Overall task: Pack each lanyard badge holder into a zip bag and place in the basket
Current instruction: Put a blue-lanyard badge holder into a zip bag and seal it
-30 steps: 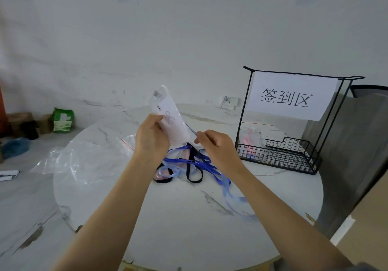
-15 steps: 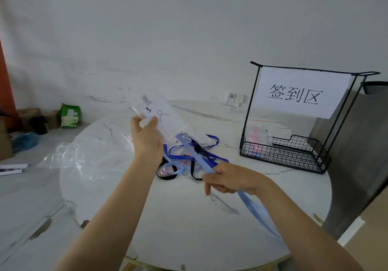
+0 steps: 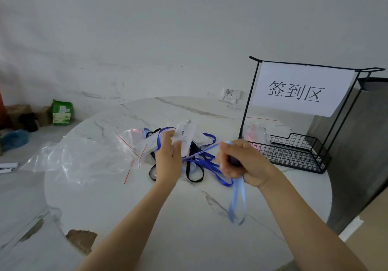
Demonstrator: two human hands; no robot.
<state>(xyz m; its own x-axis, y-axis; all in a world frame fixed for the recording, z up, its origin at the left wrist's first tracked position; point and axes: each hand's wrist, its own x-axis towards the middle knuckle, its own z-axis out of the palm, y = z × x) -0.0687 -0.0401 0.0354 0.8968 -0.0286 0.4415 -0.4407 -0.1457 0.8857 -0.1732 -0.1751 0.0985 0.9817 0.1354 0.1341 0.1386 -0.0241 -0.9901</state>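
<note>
My left hand (image 3: 169, 157) holds a clear badge holder (image 3: 185, 139) with a white card upright above the round marble table (image 3: 147, 207). Its light blue lanyard (image 3: 238, 203) runs to my right hand (image 3: 239, 161), which grips the ribbon in a fist; a loop hangs below the fist. Under my hands lies a tangle of dark blue and black lanyards (image 3: 201, 165). Zip bags with red seal lines (image 3: 134, 144) lie to the left of the pile. The black wire basket (image 3: 294, 155) stands at the right, with packed bags (image 3: 255, 133) inside.
A large clear plastic sheet (image 3: 69, 161) spreads over the table's left edge. A white paper sign (image 3: 298, 90) hangs on the basket's tall frame. A grey cabinet (image 3: 357, 155) stands right of the table. Boxes and a green packet (image 3: 62, 113) sit on the floor at the left.
My left hand has lowered the badge holder towards the pile. My right hand has gathered the light blue lanyard into a fist, leaving a shorter loop hanging below.
</note>
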